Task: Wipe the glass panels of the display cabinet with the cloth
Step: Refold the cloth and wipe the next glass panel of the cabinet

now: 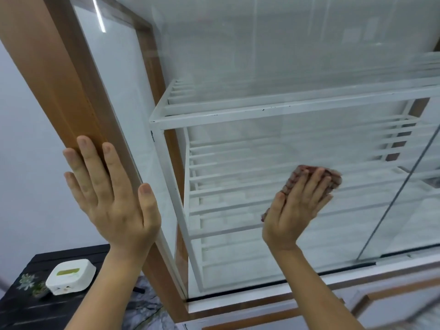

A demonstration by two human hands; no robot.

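A display cabinet with a wooden frame (pixel 59 86) and large glass panels (pixel 273 67) fills the view. My right hand (pixel 297 206) presses a reddish patterned cloth (pixel 334 178) flat against the front glass, fingers straight, low and right of centre. My left hand (pixel 107 194) rests flat on the wooden corner post, fingers spread and the thumb lying over the post's glass edge. White slatted shelves (pixel 238 110) show behind the glass.
A second glass pane's edge (pixel 402 186) runs diagonally at the right. A black table (pixel 35 306) at lower left holds a white box (pixel 70 276) and a small plant (pixel 31 283). A white wall lies left of the cabinet.
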